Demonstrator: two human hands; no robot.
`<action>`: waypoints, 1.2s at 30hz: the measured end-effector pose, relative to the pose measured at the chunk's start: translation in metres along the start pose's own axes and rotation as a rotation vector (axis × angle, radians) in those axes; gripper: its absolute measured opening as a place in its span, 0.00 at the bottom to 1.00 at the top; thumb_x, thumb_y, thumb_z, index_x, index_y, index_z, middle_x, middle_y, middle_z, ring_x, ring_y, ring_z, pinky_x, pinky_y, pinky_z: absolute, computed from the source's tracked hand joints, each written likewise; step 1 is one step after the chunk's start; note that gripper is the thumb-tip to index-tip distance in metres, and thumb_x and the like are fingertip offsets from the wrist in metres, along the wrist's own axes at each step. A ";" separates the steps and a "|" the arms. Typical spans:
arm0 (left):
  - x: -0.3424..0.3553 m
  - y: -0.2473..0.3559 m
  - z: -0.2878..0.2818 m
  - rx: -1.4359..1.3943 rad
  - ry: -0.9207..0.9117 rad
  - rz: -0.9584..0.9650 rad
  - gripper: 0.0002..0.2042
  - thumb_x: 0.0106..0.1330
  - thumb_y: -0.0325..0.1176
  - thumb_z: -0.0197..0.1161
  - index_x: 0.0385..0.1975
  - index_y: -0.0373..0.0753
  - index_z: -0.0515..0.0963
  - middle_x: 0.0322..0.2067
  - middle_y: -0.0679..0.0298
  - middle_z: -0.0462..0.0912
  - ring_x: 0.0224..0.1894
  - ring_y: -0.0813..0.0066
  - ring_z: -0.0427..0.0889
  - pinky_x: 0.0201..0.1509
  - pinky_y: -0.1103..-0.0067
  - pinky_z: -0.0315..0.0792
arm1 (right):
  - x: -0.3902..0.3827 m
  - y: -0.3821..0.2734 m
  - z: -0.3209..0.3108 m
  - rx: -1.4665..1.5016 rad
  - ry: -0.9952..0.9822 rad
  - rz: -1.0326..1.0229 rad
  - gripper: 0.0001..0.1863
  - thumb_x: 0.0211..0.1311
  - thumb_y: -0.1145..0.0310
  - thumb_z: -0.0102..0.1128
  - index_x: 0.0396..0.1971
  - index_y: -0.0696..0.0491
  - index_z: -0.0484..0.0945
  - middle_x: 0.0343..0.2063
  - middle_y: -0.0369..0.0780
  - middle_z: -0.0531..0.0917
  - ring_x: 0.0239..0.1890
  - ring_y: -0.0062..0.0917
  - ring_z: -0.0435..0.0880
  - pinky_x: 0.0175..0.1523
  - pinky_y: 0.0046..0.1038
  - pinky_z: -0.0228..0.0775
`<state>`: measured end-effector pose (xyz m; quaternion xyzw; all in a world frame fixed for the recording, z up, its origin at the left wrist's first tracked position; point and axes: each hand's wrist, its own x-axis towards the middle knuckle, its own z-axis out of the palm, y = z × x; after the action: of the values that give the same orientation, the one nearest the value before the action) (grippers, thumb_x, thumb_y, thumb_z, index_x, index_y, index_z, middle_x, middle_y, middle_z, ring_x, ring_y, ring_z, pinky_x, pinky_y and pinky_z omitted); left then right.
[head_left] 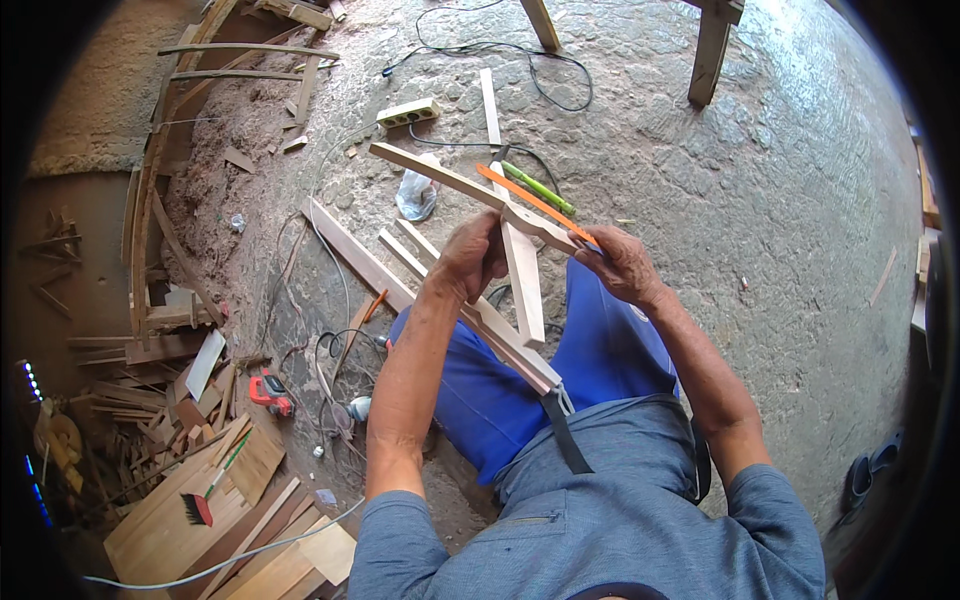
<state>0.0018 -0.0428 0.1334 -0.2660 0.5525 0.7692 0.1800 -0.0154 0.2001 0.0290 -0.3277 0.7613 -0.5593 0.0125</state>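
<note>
Curved wooden piece (450, 178) gripped by left hand (470, 255); long axis up-left; orange strip (530, 198) pinched alongside by right hand (620, 262).

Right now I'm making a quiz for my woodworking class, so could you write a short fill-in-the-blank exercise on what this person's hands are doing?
1. The left hand grips a joined frame of pale ____ strips.
2. The right hand holds a long, thin ____-coloured tool against the curved strip.
3. The person's trousers are ____.
4. A small brush with a red base lies on boards to the person's ____.

Missing words: wooden; orange; blue; left
</note>
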 end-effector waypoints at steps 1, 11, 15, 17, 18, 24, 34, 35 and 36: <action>0.001 -0.001 0.001 -0.008 0.029 -0.012 0.15 0.78 0.43 0.49 0.41 0.37 0.77 0.28 0.63 0.84 0.20 0.82 0.80 0.18 0.84 0.70 | 0.001 0.005 0.002 -0.006 0.039 -0.020 0.18 0.68 0.64 0.64 0.54 0.52 0.78 0.40 0.44 0.84 0.41 0.34 0.84 0.47 0.33 0.75; 0.037 -0.006 -0.015 0.632 0.063 0.283 0.22 0.80 0.48 0.42 0.41 0.34 0.75 0.24 0.64 0.81 0.17 0.83 0.72 0.18 0.85 0.66 | -0.021 -0.047 -0.005 0.054 0.239 0.490 0.22 0.73 0.68 0.54 0.64 0.56 0.70 0.30 0.45 0.82 0.33 0.34 0.84 0.43 0.32 0.77; 0.047 -0.026 -0.029 0.565 0.038 0.131 0.21 0.80 0.48 0.42 0.40 0.36 0.75 0.23 0.64 0.81 0.16 0.83 0.71 0.16 0.85 0.65 | -0.065 -0.092 -0.022 0.084 0.143 0.554 0.28 0.73 0.72 0.51 0.71 0.56 0.60 0.26 0.41 0.83 0.27 0.31 0.84 0.31 0.30 0.76; 0.049 -0.037 -0.031 0.573 0.048 0.090 0.20 0.79 0.48 0.43 0.40 0.37 0.75 0.22 0.66 0.79 0.15 0.83 0.71 0.15 0.84 0.64 | -0.084 -0.101 -0.024 -0.065 0.103 0.245 0.28 0.72 0.75 0.50 0.70 0.54 0.61 0.28 0.41 0.84 0.24 0.32 0.84 0.30 0.33 0.77; 0.050 -0.043 -0.031 0.540 0.053 0.083 0.20 0.79 0.49 0.44 0.39 0.38 0.76 0.19 0.68 0.77 0.15 0.83 0.71 0.14 0.84 0.63 | -0.090 -0.103 -0.023 -0.135 0.069 0.126 0.28 0.71 0.76 0.50 0.70 0.54 0.61 0.29 0.41 0.85 0.23 0.33 0.84 0.29 0.35 0.78; 0.060 -0.069 -0.036 0.560 -0.009 0.007 0.18 0.77 0.46 0.47 0.37 0.38 0.77 0.22 0.67 0.78 0.18 0.81 0.72 0.18 0.82 0.66 | -0.087 -0.100 -0.013 -0.351 -0.113 0.124 0.30 0.67 0.75 0.57 0.69 0.55 0.63 0.27 0.46 0.84 0.20 0.38 0.83 0.27 0.37 0.76; 0.050 -0.080 -0.042 0.597 -0.193 0.082 0.22 0.58 0.42 0.64 0.48 0.37 0.73 0.31 0.70 0.74 0.28 0.82 0.72 0.30 0.82 0.69 | 0.069 -0.050 0.034 -0.220 0.211 -0.097 0.21 0.67 0.58 0.62 0.58 0.44 0.76 0.18 0.42 0.81 0.22 0.42 0.84 0.27 0.42 0.74; 0.049 -0.079 -0.045 0.583 -0.194 0.061 0.24 0.56 0.41 0.65 0.50 0.37 0.73 0.32 0.71 0.74 0.30 0.82 0.72 0.32 0.82 0.69 | 0.075 -0.046 0.038 -0.219 0.169 -0.053 0.18 0.68 0.57 0.61 0.55 0.43 0.77 0.20 0.43 0.82 0.24 0.43 0.84 0.27 0.43 0.74; 0.049 -0.079 -0.049 0.553 -0.201 0.082 0.26 0.55 0.41 0.66 0.52 0.36 0.72 0.33 0.71 0.74 0.31 0.83 0.72 0.33 0.82 0.69 | 0.081 -0.043 0.043 -0.209 0.130 -0.008 0.15 0.68 0.56 0.60 0.52 0.42 0.79 0.21 0.43 0.83 0.25 0.44 0.85 0.28 0.43 0.75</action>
<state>0.0184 -0.0640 0.0320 -0.1069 0.7310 0.6184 0.2682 -0.0415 0.1161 0.0778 -0.2934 0.8134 -0.4969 -0.0732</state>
